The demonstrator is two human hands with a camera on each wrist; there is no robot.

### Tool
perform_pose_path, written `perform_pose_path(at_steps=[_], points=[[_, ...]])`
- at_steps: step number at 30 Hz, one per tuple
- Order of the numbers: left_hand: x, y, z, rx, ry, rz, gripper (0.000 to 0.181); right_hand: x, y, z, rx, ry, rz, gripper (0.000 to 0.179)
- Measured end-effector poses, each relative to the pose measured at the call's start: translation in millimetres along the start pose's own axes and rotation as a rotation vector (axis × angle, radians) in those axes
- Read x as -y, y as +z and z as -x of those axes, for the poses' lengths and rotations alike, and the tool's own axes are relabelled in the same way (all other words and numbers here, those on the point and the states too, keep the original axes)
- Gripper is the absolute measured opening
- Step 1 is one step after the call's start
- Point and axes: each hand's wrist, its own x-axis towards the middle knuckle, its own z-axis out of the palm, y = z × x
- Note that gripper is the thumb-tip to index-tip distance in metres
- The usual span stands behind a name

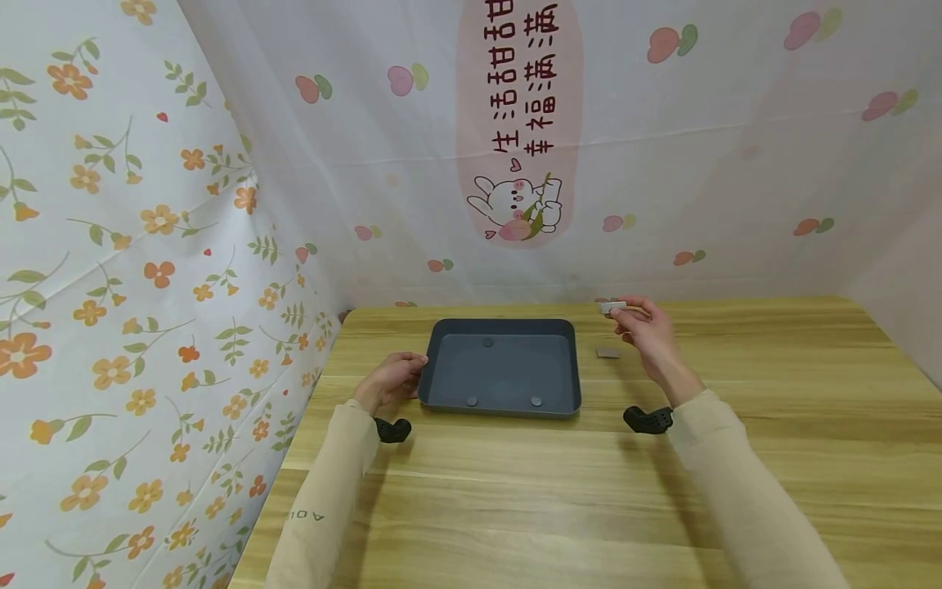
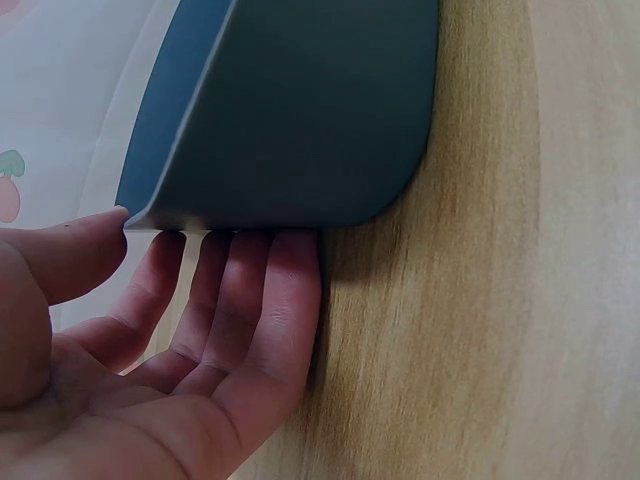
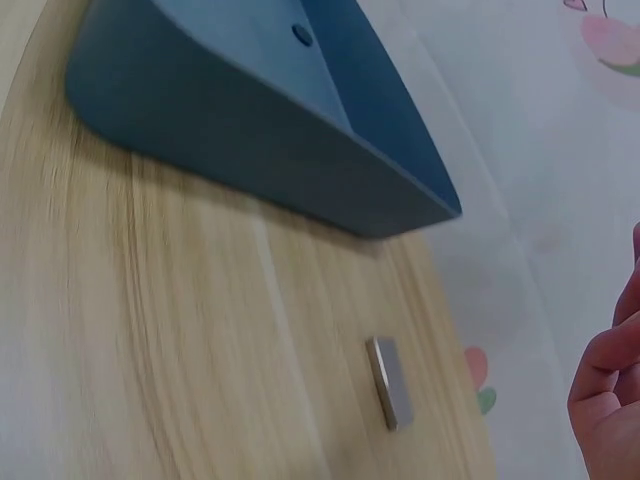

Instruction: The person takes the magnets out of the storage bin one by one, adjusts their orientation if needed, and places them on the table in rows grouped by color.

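Note:
A dark grey-blue rectangular tray (image 1: 500, 368) lies on the wooden table. At its left side, my left hand (image 1: 392, 379) grips the wall: in the left wrist view the thumb tip touches the rim and the fingertips meet the outer side. Beyond the tray's right side, my right hand (image 1: 646, 331) is raised, pinching a small pale, silvery block (image 1: 612, 308) between thumb and fingers. Below that hand, a small flat silvery-grey bar (image 1: 607, 353) lies on the table, seen also as a metallic bar (image 3: 391, 384) in the right wrist view. The held block is outside both wrist views.
Several small round grey discs, such as one disc (image 1: 488, 343), sit on the tray floor. A patterned cloth (image 1: 353, 164) hangs behind the table (image 1: 515, 499) and along its left. Black wrist mounts (image 1: 648, 420) show under both forearms.

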Motion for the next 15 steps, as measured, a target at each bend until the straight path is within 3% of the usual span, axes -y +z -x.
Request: perform_pose_path(at_steps=[15], points=[[-0.7,1.0,0.5,0.005,-0.001,0.007,0.033,-6.5,-33.4,5.1,-0.033,0.029,-0.038,0.022]])
